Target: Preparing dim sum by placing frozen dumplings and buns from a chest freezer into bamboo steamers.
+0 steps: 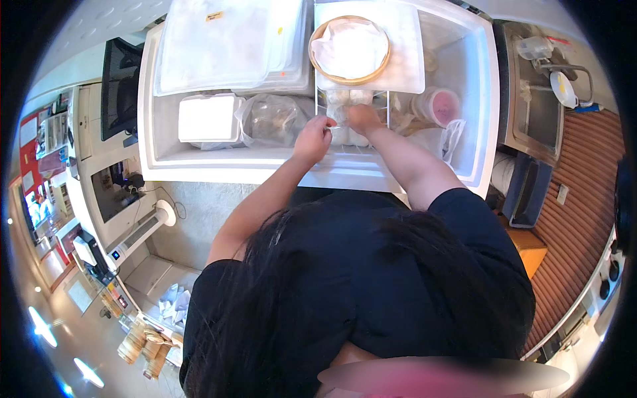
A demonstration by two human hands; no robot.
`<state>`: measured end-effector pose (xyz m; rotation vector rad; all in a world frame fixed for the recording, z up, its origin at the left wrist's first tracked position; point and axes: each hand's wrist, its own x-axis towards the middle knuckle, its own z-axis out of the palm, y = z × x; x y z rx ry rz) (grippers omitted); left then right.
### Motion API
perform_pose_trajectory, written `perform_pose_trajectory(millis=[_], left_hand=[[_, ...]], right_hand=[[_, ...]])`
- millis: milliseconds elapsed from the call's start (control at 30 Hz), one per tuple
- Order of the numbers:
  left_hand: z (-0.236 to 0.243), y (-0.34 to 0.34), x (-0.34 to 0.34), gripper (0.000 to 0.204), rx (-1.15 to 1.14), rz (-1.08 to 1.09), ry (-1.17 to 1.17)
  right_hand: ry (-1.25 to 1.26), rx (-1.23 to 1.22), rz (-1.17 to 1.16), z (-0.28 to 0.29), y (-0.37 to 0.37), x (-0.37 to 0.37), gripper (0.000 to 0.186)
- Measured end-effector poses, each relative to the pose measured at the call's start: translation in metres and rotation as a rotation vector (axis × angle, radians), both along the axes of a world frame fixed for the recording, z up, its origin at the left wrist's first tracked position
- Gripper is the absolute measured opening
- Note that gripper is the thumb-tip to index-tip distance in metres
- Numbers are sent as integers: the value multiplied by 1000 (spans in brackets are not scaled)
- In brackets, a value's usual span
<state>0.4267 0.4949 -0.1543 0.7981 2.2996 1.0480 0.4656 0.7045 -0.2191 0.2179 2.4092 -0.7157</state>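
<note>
A white chest freezer [156, 168] is open before me. In its middle, clear plastic bags of round pale items [348, 137] lie in a white wire basket [387, 106]. My left hand [317, 136] is closed, fingertips pinching the clear plastic at the basket's left side. My right hand [363, 119] reaches into the basket with curled fingers; what they hold, if anything, is hidden. Just above the hands, a round bamboo steamer [386, 53] lined with white paper sits on a white board [408, 76].
Translucent lids [212, 46], a white box [206, 118], a bagged bundle [272, 119] and a pink-topped tub [446, 106] occupy the freezer. A steel sink [537, 126] and blue bin [527, 192] stand to the right. A fan [158, 215] stands at left.
</note>
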Motion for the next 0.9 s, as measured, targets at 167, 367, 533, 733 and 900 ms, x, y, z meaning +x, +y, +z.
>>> perform_pose_trajectory(millis=[167, 367, 533, 733, 900], left_hand=[[-1, 17, -32, 31, 149, 493, -405], [41, 68, -76, 55, 231, 544, -667], [63, 79, -83, 62, 268, 573, -764], [55, 90, -91, 63, 263, 500, -792], [44, 90, -96, 62, 303, 561, -776]], right_hand=[[171, 140, -20, 11, -24, 15, 62], [246, 75, -282, -26, -16, -9, 54], [102, -23, -400, -29, -26, -7, 60], [160, 19, -354, -28, -42, -3, 78], [262, 2, -268, -27, -46, -16, 76]])
